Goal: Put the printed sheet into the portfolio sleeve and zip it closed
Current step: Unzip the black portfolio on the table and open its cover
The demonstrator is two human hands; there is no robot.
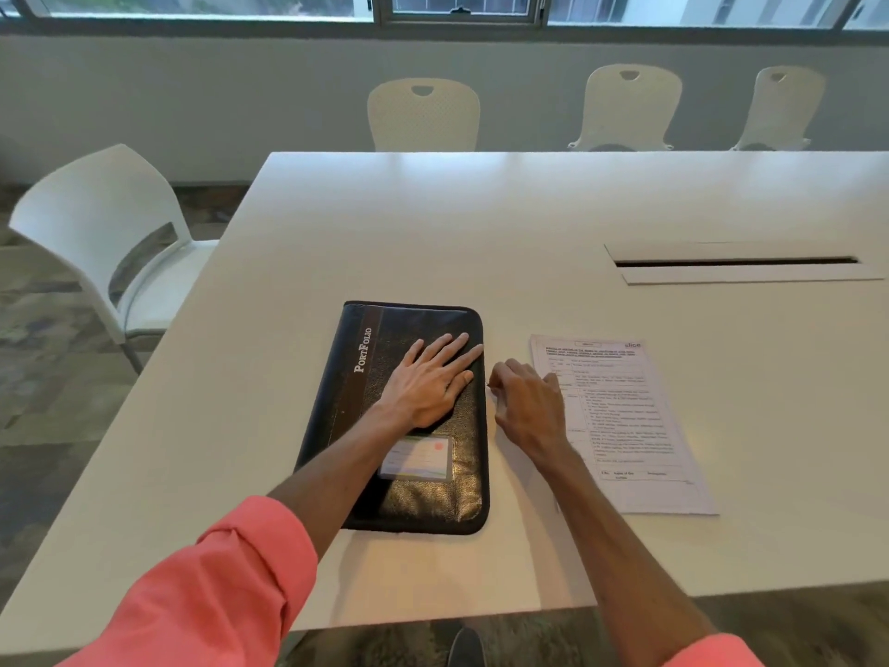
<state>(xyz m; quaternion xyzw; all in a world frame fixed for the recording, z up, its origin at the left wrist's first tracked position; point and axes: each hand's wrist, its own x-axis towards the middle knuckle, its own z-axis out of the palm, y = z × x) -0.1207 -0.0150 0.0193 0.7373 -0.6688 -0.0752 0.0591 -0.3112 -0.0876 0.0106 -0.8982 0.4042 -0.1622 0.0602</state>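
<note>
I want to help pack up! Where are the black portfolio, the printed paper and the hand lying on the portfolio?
portfolio (363, 351): head view, its lettered strip.
printed sheet (625, 426): head view, middle of the page.
left hand (428, 387): head view, back of the hand.

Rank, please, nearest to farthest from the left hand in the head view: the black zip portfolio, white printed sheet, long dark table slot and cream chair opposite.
1. Black zip portfolio: under the left hand.
2. White printed sheet: just right of it.
3. Long dark table slot: farther right, mid-table.
4. Cream chair: beyond the far edge.
</note>
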